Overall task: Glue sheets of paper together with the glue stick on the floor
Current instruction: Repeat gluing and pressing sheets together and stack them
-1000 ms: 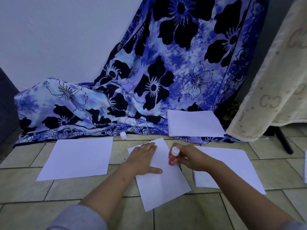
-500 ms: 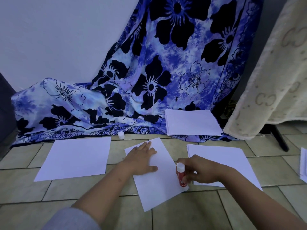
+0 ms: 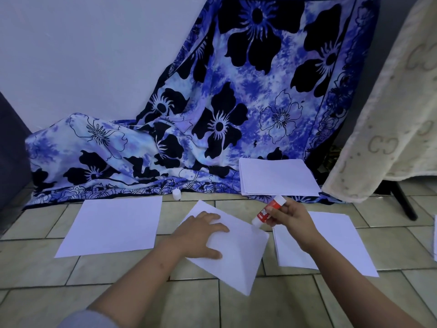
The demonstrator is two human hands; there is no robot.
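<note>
pinning the middle sheet (image 3: 234, 254) flat to the floor (image 3: 236, 308), left hand (image 3: 201, 235) lies open-fingered so the right hand (image 3: 289, 216), gripping glue stick (image 3: 268, 210), can glue its far edge.

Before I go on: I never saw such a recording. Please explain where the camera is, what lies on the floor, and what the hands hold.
No machine: a person's bare hands. The camera is worn on the head, looking down. The left hand lies flat on a tilted white sheet on the tiled floor. The right hand grips a red glue stick, its white end near that sheet's edge. A single sheet lies left of it, a stack right of it, a pile rests on the flowered cloth, and a white cap stands by the cloth.
</note>
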